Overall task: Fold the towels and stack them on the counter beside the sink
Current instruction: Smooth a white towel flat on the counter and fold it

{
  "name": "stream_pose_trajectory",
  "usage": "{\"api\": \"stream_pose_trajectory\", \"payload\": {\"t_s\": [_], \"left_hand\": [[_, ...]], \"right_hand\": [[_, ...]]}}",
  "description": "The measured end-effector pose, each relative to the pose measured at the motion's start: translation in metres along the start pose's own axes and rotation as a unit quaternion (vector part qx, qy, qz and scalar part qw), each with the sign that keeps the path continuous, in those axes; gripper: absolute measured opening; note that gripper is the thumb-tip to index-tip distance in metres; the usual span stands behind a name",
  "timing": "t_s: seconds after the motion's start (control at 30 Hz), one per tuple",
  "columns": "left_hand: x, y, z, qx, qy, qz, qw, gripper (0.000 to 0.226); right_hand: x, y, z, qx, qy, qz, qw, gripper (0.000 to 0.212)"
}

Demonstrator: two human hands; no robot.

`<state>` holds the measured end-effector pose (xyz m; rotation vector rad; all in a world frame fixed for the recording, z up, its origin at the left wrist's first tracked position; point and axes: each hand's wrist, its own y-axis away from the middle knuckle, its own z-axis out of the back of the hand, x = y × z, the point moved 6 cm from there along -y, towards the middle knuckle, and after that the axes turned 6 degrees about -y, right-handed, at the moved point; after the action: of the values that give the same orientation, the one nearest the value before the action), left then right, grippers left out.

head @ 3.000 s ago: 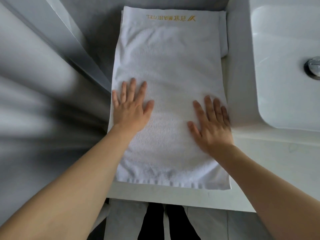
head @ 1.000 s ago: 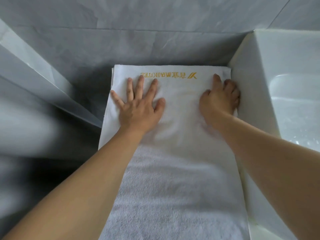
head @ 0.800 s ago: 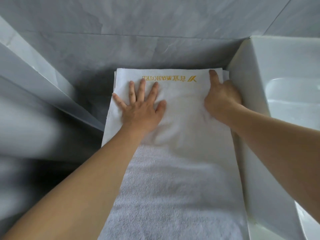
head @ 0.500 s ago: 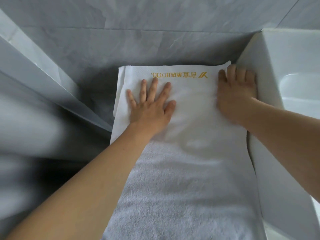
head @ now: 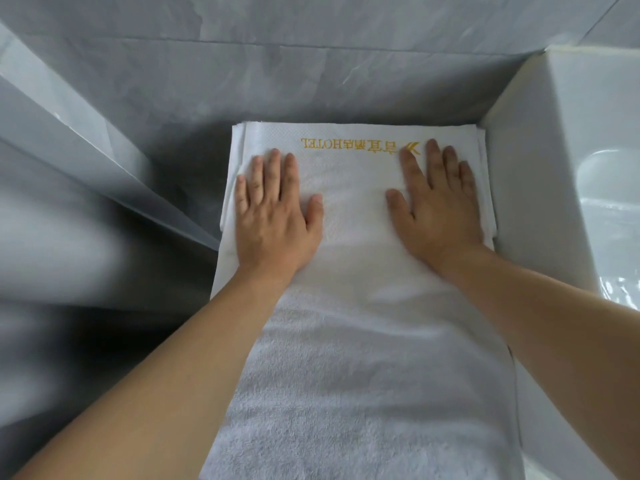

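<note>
A folded white towel [head: 360,341] with gold HOTEL lettering along its far edge lies lengthwise between the grey wall and the sink. Edges of more white towel layers show beneath it at its far left and right sides. My left hand [head: 273,216] lies flat, palm down, on the towel's far left part, fingers together. My right hand [head: 436,206] lies flat on the far right part, its fingertips beside the gold logo. Neither hand holds anything.
The white sink [head: 568,188] rises as a tall wall right against the towel's right edge. A grey tiled wall [head: 311,64] closes off the back. A slanted grey panel [head: 86,147] runs along the left.
My right hand has gone from gripping the towel's far right corner to lying flat on top. My left hand has stayed pressed on the left part, its fingers drawn closer together.
</note>
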<state>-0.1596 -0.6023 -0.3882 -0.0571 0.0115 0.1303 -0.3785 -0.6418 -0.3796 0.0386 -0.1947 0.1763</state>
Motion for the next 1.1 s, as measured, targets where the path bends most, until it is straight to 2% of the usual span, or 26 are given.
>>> {"api": "stream_pose_trajectory", "payload": {"t_s": [0.13, 0.23, 0.3, 0.37, 0.43, 0.5, 0.53, 0.6, 0.67, 0.73, 0.8, 1.0, 1.1], "left_hand": [[-0.001, 0.002, 0.003, -0.001, -0.003, -0.001, 1.0, 0.074], [-0.003, 0.0, 0.004, 0.037, -0.01, 0.0, 0.999, 0.074], [-0.005, 0.0, 0.01, 0.093, -0.017, -0.007, 0.995, 0.073], [-0.006, 0.02, 0.022, 0.113, -0.008, -0.037, 0.993, 0.071], [-0.006, 0.073, 0.048, 0.07, 0.024, -0.084, 0.994, 0.07], [-0.002, 0.153, 0.076, 0.025, 0.082, -0.117, 0.989, 0.068], [0.0, 0.196, 0.082, 0.028, 0.103, -0.142, 0.984, 0.065], [0.007, 0.271, 0.078, 0.084, 0.105, -0.198, 0.971, 0.061], [0.017, 0.325, 0.065, 0.162, 0.061, -0.226, 0.959, 0.067], [0.024, 0.356, 0.056, 0.209, 0.011, -0.24, 0.948, 0.077], [0.025, 0.369, 0.054, 0.209, -0.019, -0.249, 0.945, 0.08], [0.01, 0.357, 0.064, 0.123, -0.082, -0.265, 0.953, 0.055], [0.006, 0.349, 0.068, 0.15, -0.125, -0.238, 0.951, 0.073]], "right_hand": [[0.0, -0.003, -0.002, 0.032, 0.015, -0.017, 0.999, 0.064], [0.004, 0.006, 0.009, 0.078, 0.045, -0.045, 0.995, 0.066], [0.019, 0.039, 0.025, 0.069, 0.048, -0.041, 0.996, 0.066], [0.045, 0.098, 0.04, 0.035, -0.014, 0.01, 0.999, 0.066], [0.071, 0.169, 0.048, 0.017, -0.08, 0.099, 0.992, 0.061], [0.079, 0.234, 0.046, 0.019, -0.085, 0.174, 0.981, 0.051], [0.078, 0.263, 0.041, 0.033, -0.083, 0.196, 0.977, 0.045], [0.074, 0.309, 0.032, 0.069, -0.078, 0.233, 0.967, 0.04], [0.069, 0.34, 0.022, 0.125, -0.06, 0.257, 0.956, 0.046], [0.061, 0.361, 0.013, 0.182, -0.029, 0.262, 0.947, 0.057], [0.056, 0.374, 0.009, 0.22, 0.009, 0.262, 0.94, 0.065], [0.064, 0.383, 0.014, 0.249, 0.116, 0.223, 0.935, 0.058], [0.069, 0.386, 0.019, 0.278, 0.169, 0.186, 0.927, 0.064]]}}
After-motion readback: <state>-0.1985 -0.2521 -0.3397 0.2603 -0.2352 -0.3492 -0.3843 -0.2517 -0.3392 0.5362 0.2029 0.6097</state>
